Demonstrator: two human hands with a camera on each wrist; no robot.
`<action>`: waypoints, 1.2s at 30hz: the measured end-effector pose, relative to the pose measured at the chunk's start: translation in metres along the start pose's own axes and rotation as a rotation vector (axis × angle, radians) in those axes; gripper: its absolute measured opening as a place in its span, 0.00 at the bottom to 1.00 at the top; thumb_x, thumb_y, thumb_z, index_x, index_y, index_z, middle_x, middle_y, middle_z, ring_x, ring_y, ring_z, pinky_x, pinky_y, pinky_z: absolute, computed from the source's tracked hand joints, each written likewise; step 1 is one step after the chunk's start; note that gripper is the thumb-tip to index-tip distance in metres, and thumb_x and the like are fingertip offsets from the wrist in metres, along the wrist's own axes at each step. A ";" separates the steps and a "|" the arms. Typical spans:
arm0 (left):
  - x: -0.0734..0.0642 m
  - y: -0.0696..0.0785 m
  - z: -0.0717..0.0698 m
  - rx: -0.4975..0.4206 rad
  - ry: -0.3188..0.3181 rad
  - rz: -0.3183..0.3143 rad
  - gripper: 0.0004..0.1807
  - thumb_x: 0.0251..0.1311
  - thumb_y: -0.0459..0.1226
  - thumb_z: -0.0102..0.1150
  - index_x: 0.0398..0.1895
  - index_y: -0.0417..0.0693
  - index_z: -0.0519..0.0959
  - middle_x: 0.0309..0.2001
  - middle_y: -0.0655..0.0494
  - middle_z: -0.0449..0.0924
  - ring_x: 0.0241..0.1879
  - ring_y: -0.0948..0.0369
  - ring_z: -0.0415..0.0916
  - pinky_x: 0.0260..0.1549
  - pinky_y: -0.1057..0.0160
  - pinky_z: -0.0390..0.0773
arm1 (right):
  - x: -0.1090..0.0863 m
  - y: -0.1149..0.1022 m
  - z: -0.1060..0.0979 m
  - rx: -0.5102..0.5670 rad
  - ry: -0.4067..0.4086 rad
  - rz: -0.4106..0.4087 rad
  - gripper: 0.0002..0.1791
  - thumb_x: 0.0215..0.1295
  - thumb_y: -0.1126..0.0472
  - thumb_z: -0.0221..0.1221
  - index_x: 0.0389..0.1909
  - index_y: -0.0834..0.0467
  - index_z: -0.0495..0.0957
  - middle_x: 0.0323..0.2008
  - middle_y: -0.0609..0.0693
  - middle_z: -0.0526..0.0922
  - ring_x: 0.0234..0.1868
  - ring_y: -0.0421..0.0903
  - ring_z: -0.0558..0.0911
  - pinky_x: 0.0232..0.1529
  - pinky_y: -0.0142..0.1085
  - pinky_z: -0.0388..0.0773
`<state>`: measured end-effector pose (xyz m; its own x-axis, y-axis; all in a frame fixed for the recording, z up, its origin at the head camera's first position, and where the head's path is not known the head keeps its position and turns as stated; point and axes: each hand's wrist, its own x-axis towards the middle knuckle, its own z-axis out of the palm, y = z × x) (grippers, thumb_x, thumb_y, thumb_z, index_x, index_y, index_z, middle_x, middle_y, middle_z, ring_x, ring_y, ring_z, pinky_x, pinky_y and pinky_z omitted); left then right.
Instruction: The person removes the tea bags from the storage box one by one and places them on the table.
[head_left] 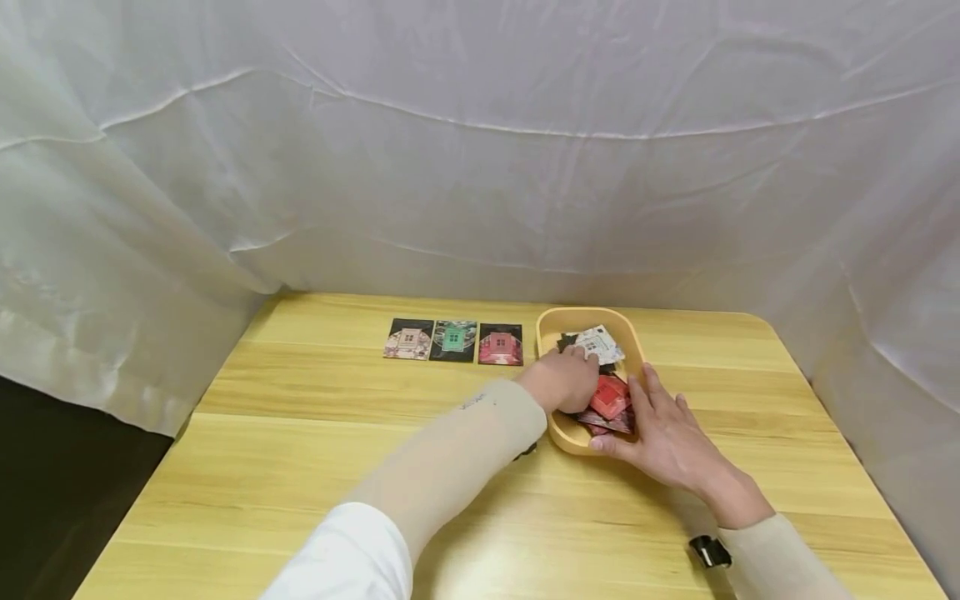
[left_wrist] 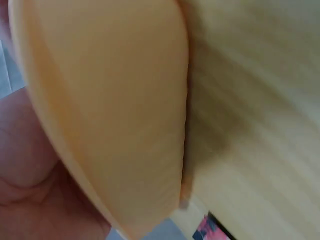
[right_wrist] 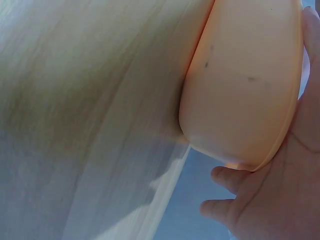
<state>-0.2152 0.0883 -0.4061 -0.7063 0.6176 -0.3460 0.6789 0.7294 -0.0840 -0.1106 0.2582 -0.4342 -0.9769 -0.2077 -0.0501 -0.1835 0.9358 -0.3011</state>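
Note:
An orange-yellow plastic tray (head_left: pixel 552 429) stands right of the middle of the table, holding several small flat packets. Among them are a white packet (head_left: pixel 600 343) at the far end and a red packet (head_left: pixel 611 397) nearer. My left hand (head_left: pixel 564 379) reaches over the tray's left rim with bent fingers down among the packets; its fingertips are hidden, so I cannot tell whether they pinch one. My right hand (head_left: pixel 667 433) rests against the right rim, thumb at the near corner and fingers extended. Both wrist views show the tray's outer wall (left_wrist: pixel 120 100) close up.
Three packets lie in a row left of the tray: a pale pink one (head_left: pixel 408 339), a green one (head_left: pixel 453 341) and a dark red one (head_left: pixel 501 344). A small dark object (head_left: pixel 528 451) peeks out beside the left forearm. Pale curtains (head_left: pixel 480 192) enclose the wooden table (head_left: pixel 300 467).

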 end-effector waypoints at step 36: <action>-0.007 -0.023 -0.021 -0.094 0.013 0.049 0.57 0.63 0.41 0.73 0.87 0.71 0.46 0.85 0.59 0.50 0.85 0.57 0.47 0.79 0.51 0.61 | 0.002 0.000 0.000 0.015 -0.005 0.011 0.69 0.62 0.21 0.59 0.82 0.71 0.47 0.82 0.75 0.40 0.79 0.75 0.56 0.73 0.77 0.49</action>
<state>-0.2299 0.0729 -0.3822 -0.6757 0.6566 -0.3352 0.6913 0.7222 0.0211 -0.1121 0.2580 -0.4338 -0.9782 -0.1993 -0.0580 -0.1715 0.9335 -0.3149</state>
